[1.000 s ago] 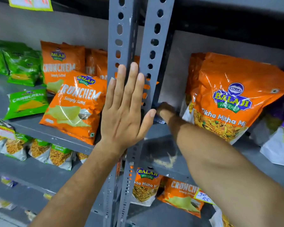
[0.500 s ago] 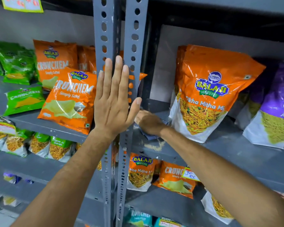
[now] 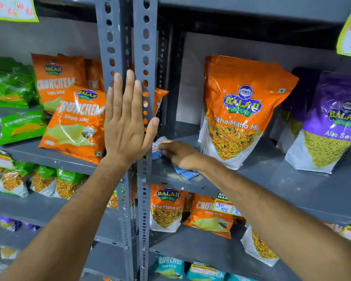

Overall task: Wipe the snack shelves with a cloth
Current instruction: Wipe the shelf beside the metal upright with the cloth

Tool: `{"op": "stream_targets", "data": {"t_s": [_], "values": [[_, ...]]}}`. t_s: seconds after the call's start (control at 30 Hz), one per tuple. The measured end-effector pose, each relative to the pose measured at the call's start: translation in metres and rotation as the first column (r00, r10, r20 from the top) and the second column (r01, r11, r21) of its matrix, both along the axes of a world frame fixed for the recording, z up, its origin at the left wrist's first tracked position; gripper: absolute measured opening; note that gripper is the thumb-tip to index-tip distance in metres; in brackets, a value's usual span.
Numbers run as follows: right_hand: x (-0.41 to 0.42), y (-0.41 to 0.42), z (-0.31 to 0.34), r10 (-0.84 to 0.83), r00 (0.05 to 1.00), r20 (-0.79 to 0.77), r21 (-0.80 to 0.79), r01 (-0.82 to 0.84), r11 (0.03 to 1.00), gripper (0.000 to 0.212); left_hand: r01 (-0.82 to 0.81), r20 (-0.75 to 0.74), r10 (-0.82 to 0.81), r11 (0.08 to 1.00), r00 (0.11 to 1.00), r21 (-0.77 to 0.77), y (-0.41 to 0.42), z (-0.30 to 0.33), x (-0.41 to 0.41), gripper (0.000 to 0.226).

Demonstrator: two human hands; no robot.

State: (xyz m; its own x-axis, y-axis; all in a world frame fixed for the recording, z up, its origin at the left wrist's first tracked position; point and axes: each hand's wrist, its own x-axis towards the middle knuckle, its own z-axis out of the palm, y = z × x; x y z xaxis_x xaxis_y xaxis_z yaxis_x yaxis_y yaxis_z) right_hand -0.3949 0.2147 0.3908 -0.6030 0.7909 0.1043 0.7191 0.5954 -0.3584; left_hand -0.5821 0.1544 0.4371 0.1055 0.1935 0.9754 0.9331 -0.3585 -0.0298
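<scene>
My right hand (image 3: 178, 154) presses a blue checked cloth (image 3: 185, 173) flat on the grey right-hand shelf (image 3: 272, 179), at its left end just beside the upright posts. Pale crumbs lie on the shelf right in front of the cloth. My left hand (image 3: 126, 122) rests flat, fingers spread and upward, against the two perforated grey posts (image 3: 144, 47). An orange Tikha Mitha Mix bag (image 3: 239, 110) stands just right of my right hand.
A purple Aloo Sev bag (image 3: 330, 126) stands further right. Orange Crunchem bags (image 3: 77, 122) and green bags (image 3: 18, 126) fill the left shelf. Lower shelves hold more snack bags and a price tag (image 3: 224, 205).
My right hand has slid the cloth forward from the back of the shelf toward its front edge. The left hand has stayed on the posts. The view has shifted right.
</scene>
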Motion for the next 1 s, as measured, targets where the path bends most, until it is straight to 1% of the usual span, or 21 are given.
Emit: {"op": "stream_targets", "data": {"t_s": [0.07, 0.13, 0.2, 0.23, 0.33, 0.4, 0.43, 0.5, 0.57, 0.63, 0.67, 0.73, 0.8, 0.83, 0.9, 1.0], "values": [[0.001, -0.016, 0.0, 0.034, 0.999, -0.027, 0.038, -0.033, 0.999, 0.036, 0.0, 0.003, 0.0, 1.0, 1.0, 0.006, -0.001, 0.0, 0.001, 0.072], [0.012, -0.036, -0.001, 0.118, 0.992, -0.049, 0.073, -0.114, 0.991, 0.037, -0.003, 0.002, 0.003, 1.0, 1.0, 0.004, 0.0, -0.001, 0.0, 0.073], [0.029, -0.055, -0.002, 0.178, 0.983, -0.034, 0.105, -0.174, 0.979, 0.036, -0.012, -0.001, 0.012, 1.0, 1.0, 0.002, 0.001, -0.001, 0.0, 0.073], [0.038, -0.063, -0.002, 0.191, 0.981, -0.035, 0.102, -0.187, 0.977, 0.036, -0.014, -0.003, 0.014, 1.0, 1.0, 0.003, 0.001, -0.001, 0.0, 0.073], [0.066, -0.082, 0.002, 0.207, 0.976, -0.065, 0.021, -0.206, 0.978, 0.036, -0.007, -0.002, 0.007, 1.0, 1.0, 0.002, 0.001, 0.0, 0.0, 0.073], [0.076, -0.085, 0.011, 0.193, 0.976, -0.105, -0.036, -0.198, 0.98, 0.036, -0.006, 0.0, 0.006, 1.0, 1.0, 0.0, 0.001, -0.001, 0.0, 0.073], [0.075, -0.082, 0.015, 0.176, 0.974, -0.143, -0.034, -0.183, 0.982, 0.035, -0.007, 0.001, 0.007, 1.0, 1.0, 0.0, 0.001, -0.001, 0.0, 0.073], [0.061, -0.07, 0.022, 0.12, 0.967, -0.223, 0.027, -0.117, 0.993, 0.036, -0.006, 0.001, 0.006, 1.0, 1.0, 0.001, 0.002, -0.001, 0.0, 0.074], [0.038, -0.048, 0.022, 0.046, 0.968, -0.248, 0.056, -0.034, 0.998, 0.043, -0.008, 0.007, 0.008, 1.0, 1.0, 0.004, 0.003, -0.002, 0.001, 0.074], [0.015, -0.029, 0.016, 0.009, 0.98, -0.198, 0.071, 0.005, 0.997, 0.05, -0.012, 0.013, 0.012, 1.0, 1.0, 0.008, 0.003, -0.003, 0.0, 0.074], [0.007, -0.022, 0.011, 0.013, 0.987, -0.162, 0.077, 0.0, 0.997, 0.048, -0.015, 0.013, 0.015, 1.0, 1.0, 0.01, 0.004, -0.004, -0.001, 0.074], [-0.001, -0.018, 0.001, 0.047, 0.997, -0.062, 0.085, -0.042, 0.995, 0.046, -0.018, 0.017, 0.018, 1.0, 1.0, -0.001, 0.003, -0.005, -0.001, 0.074], [0.003, -0.029, -0.005, 0.08, 0.996, 0.042, 0.152, -0.085, 0.985, 0.05, -0.012, 0.021, 0.013, 1.0, 1.0, -0.024, 0.001, -0.004, 0.0, 0.074], [0.008, -0.038, -0.006, 0.096, 0.993, 0.064, 0.184, -0.106, 0.977, 0.051, -0.009, 0.024, 0.009, 0.999, 1.0, -0.031, -0.001, -0.003, 0.001, 0.074], [0.026, -0.055, -0.007, 0.128, 0.989, 0.067, 0.215, -0.14, 0.967, 0.048, -0.013, 0.032, 0.014, 0.999, 0.999, -0.04, -0.002, -0.001, 0.002, 0.073], [0.063, -0.085, -0.009, 0.128, 0.992, 0.014, 0.224, -0.128, 0.966, 0.04, -0.008, 0.035, 0.01, 0.998, 0.999, -0.063, -0.012, -0.008, 0.009, 0.068]]}}
